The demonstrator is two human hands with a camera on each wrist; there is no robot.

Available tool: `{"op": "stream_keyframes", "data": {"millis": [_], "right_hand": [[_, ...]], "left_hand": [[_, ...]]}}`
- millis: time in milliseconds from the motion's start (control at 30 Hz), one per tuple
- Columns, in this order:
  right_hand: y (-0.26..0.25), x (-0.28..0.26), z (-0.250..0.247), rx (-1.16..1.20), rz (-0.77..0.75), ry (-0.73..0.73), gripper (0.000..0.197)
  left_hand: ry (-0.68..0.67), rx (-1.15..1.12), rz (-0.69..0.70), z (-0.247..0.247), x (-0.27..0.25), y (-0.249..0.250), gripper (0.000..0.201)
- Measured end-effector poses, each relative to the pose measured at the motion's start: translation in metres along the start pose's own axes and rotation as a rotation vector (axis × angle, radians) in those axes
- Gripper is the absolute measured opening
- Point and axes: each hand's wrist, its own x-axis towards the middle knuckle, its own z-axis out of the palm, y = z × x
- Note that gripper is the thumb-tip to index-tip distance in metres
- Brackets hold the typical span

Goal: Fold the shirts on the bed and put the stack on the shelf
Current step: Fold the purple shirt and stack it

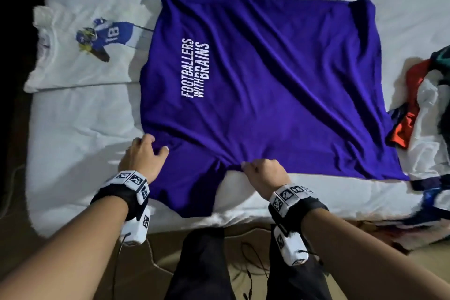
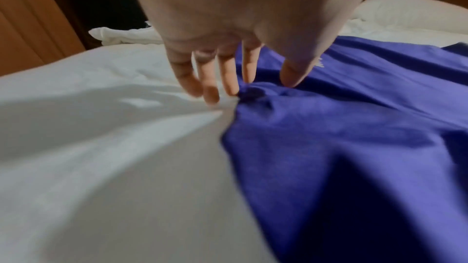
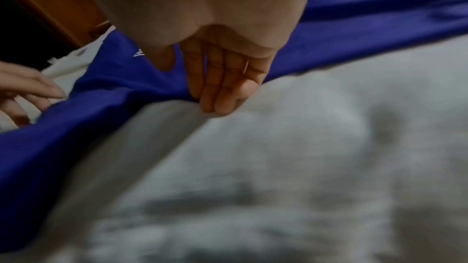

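A purple shirt [image 1: 267, 80] with white lettering lies spread on the white bed [image 1: 73, 129], one sleeve trailing toward the near edge. My left hand [image 1: 155, 150] pinches a bunch of its cloth at the near left corner; in the left wrist view the thumb and fingers [image 2: 249, 75] close on a small gather of the purple shirt [image 2: 354, 147]. My right hand [image 1: 255, 165] grips the cloth where that sleeve meets the body, and creases run toward it. In the right wrist view its thumb lies on the purple shirt [image 3: 101, 91] and its fingers [image 3: 215, 95] sit at the cloth's edge.
A folded white shirt [image 1: 80, 56] with a blue footballer print lies at the bed's left. A loose pile of mixed clothes [image 1: 423, 105] sits at the right edge. Below the bed's near edge are my dark trouser legs and cables on the floor.
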Motion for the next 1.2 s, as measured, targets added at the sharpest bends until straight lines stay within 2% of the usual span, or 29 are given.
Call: {"op": "stream_keyframes", "data": {"millis": [100,233,367,433,533,700,767,900,967,1033,1133,1200], "right_hand": [[-0.037,0.006,0.029,0.035,0.079,-0.051,0.054],[-0.049,0.017,0.044,-0.004,0.19,-0.08,0.058],[-0.052,0.016,0.042,0.097,0.208,-0.092,0.048],[-0.056,0.01,0.045,0.176,0.2,-0.118,0.045],[-0.059,0.001,0.057,0.3,0.187,-0.155,0.039],[-0.055,-0.01,0.063,0.426,0.137,-0.06,0.031],[-0.051,-0.014,0.062,0.489,0.14,-0.043,0.028],[-0.045,-0.016,0.062,0.771,0.219,-0.043,0.026],[-0.044,-0.017,0.064,0.929,0.261,-0.066,0.024],[-0.044,-0.021,0.065,1.006,0.271,-0.101,0.023],[-0.045,-0.025,0.066,1.084,0.3,-0.123,0.025],[-0.044,-0.026,0.068,1.089,0.319,-0.122,0.029]], "left_hand": [[-0.117,-0.077,0.004,0.003,0.011,-0.013,0.056],[-0.096,-0.254,-0.041,0.01,0.011,-0.013,0.064],[-0.078,-0.427,-0.048,0.016,-0.001,-0.019,0.064],[-0.101,-0.486,-0.058,0.017,-0.008,-0.026,0.059],[-0.191,-0.616,-0.077,0.015,-0.016,-0.036,0.042],[-0.285,-0.712,-0.1,0.012,-0.027,-0.058,0.016],[-0.336,-0.747,-0.11,0.011,-0.032,-0.062,0.014],[-0.29,-1.211,-0.228,0.006,-0.041,-0.057,0.007],[-0.322,-1.448,-0.245,0.006,-0.045,-0.055,0.02],[-0.384,-1.587,-0.251,0.007,-0.054,-0.052,0.036],[-0.466,-1.549,-0.261,0.01,-0.067,-0.053,0.045],[-0.571,-1.419,-0.228,0.012,-0.075,-0.06,0.057]]}}
